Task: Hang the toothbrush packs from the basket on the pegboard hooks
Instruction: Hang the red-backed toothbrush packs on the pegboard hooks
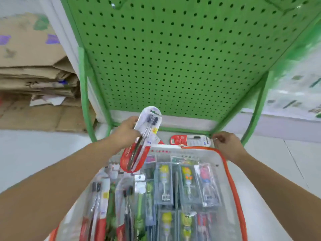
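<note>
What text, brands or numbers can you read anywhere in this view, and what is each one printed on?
"Colgate", partly legible white lettering on the red lower end of the twin toothbrush pack gripped in the left hand.
Red pack lying on the floor behind the basket: print too small to read.
Packs in the basket: barcodes and labels blurred, unreadable.
Flattened cardboard boxes: markings unreadable.
Green pegboard: no text.

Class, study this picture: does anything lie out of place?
Yes. One red and white toothbrush pack lies flat on the floor beyond the white basket's orange rim, under the green pegboard, neither in the basket nor hung.
</note>
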